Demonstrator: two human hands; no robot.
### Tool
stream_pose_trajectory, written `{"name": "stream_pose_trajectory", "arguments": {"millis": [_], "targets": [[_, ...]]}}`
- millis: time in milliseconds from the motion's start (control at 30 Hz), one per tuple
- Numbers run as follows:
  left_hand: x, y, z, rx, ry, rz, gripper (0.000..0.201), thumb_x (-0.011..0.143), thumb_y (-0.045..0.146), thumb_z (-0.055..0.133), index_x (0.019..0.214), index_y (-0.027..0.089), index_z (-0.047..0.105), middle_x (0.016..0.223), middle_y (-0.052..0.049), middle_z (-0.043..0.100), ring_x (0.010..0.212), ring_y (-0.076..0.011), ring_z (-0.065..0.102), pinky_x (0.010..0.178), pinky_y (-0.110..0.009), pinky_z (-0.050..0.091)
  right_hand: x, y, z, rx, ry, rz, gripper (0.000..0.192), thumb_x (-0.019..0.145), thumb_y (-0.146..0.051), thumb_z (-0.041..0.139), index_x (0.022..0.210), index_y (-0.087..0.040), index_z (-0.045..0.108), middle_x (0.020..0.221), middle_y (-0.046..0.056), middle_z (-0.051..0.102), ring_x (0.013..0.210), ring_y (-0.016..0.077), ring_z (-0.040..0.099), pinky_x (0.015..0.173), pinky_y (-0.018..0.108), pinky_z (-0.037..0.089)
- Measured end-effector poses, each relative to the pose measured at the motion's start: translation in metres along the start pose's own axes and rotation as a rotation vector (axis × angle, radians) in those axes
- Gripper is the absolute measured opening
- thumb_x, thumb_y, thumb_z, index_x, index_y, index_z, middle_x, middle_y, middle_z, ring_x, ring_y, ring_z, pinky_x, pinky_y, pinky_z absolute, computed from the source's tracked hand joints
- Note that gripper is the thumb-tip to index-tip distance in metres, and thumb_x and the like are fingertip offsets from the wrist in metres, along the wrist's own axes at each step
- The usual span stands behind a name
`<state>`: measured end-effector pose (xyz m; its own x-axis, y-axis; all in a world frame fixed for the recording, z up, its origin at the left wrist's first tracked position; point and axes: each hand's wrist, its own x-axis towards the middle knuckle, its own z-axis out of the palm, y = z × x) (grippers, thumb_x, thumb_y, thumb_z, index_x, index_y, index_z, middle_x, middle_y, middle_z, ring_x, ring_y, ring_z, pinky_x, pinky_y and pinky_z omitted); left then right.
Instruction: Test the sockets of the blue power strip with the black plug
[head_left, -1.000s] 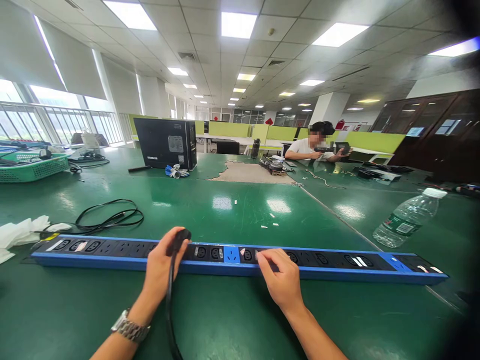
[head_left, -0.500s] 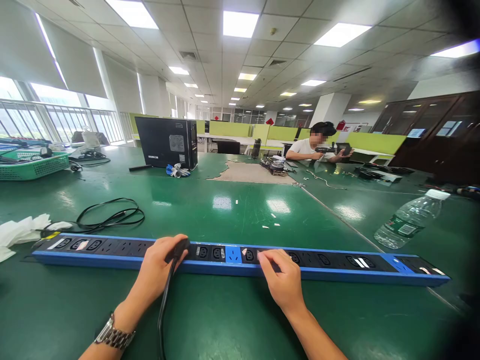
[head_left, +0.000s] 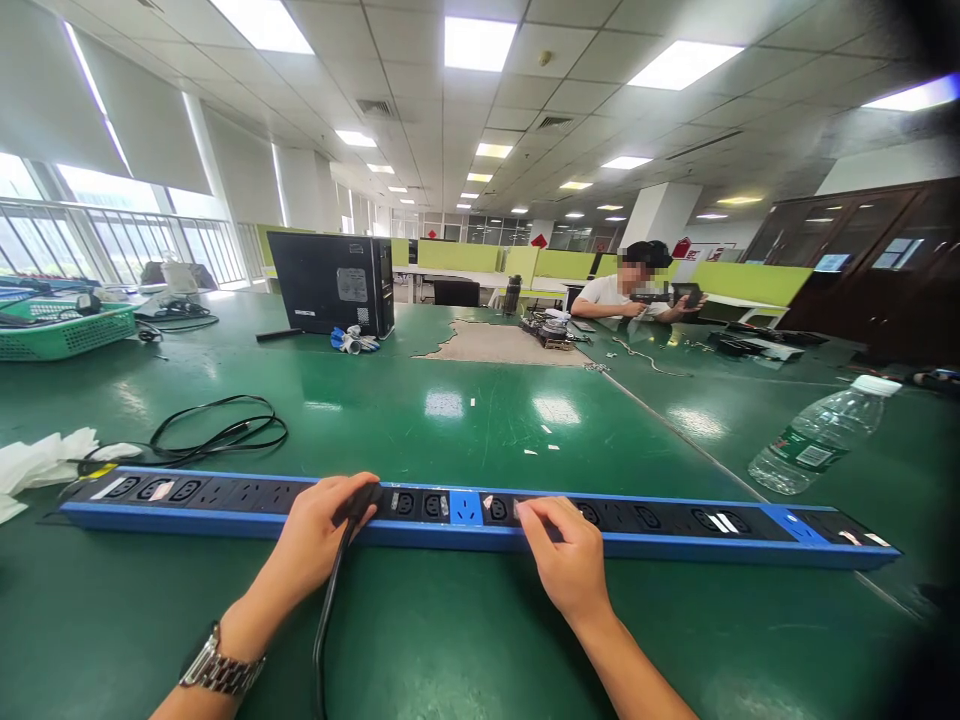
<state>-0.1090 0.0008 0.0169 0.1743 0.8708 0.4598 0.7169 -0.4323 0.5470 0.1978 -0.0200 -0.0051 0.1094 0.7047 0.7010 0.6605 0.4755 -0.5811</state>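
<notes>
seating the plug into a socket of the strip lying across the table, left hand closed around plug, right hand pressed flat and open on strip, next probably needing a firm straight push down.

A glossy green table is seen filling the lower frame. Across its lower middle a long blue power strip is laid. At left, a coiled black cable and white tissue are found; at right, a toppled water bottle.
</notes>
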Motion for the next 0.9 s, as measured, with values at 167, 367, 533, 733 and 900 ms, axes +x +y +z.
{"name": "stream_pose_trajectory", "arguments": {"millis": [167,367,533,733,900], "targets": [[-0.001,0.002,0.003,0.029,-0.009,0.006,0.029,0.084,0.041,0.058,0.106,0.026,0.07,0.102,-0.007,0.073,0.098,-0.0242,0.065,0.09,-0.038,0.05,0.0,-0.001,0.001,-0.002,0.003,0.006,0.028,0.09,-0.034,0.054,0.069,-0.021,0.067,0.068,0.001,0.067,0.066,0.017,0.06,0.065,0.03,0.044],[-0.004,0.002,0.004,-0.11,0.118,-0.058,0.034,0.08,0.046,0.063,0.104,0.024,0.07,0.101,-0.006,0.074,0.094,-0.0238,0.067,0.088,-0.038,0.052,0.0,0.0,0.001,0.002,0.005,0.022,0.028,0.09,-0.035,0.054,0.069,-0.021,0.067,0.068,0.002,0.068,0.066,0.0174,0.06,0.065,0.03,0.044],[-0.002,0.023,0.018,-0.188,0.259,-0.103,0.037,0.082,0.047,0.061,0.109,0.022,0.066,0.102,-0.006,0.073,0.091,-0.0213,0.069,0.086,-0.034,0.054,-0.001,0.001,0.003,-0.015,0.005,0.027,0.029,0.09,-0.036,0.054,0.069,-0.022,0.067,0.068,0.002,0.068,0.067,0.018,0.06,0.067,0.031,0.043],[0.005,0.061,0.065,-0.133,0.092,0.051,0.028,0.087,0.036,0.058,0.11,0.022,0.065,0.102,-0.007,0.073,0.092,-0.0214,0.067,0.087,-0.036,0.051,-0.001,0.001,0.004,-0.034,0.009,0.027,0.029,0.09,-0.036,0.053,0.068,-0.022,0.066,0.069,0.002,0.068,0.068,0.0182,0.06,0.067,0.031,0.041],[0.013,0.076,0.083,-0.011,0.08,0.021,0.027,0.088,0.032,0.058,0.112,0.024,0.065,0.103,-0.006,0.073,0.096,-0.0234,0.066,0.091,-0.041,0.048,-0.001,0.002,0.002,-0.033,-0.005,0.03,0.029,0.09,-0.036,0.053,0.07,-0.022,0.067,0.07,0.002,0.069,0.068,0.0182,0.06,0.068,0.031,0.042]]}}
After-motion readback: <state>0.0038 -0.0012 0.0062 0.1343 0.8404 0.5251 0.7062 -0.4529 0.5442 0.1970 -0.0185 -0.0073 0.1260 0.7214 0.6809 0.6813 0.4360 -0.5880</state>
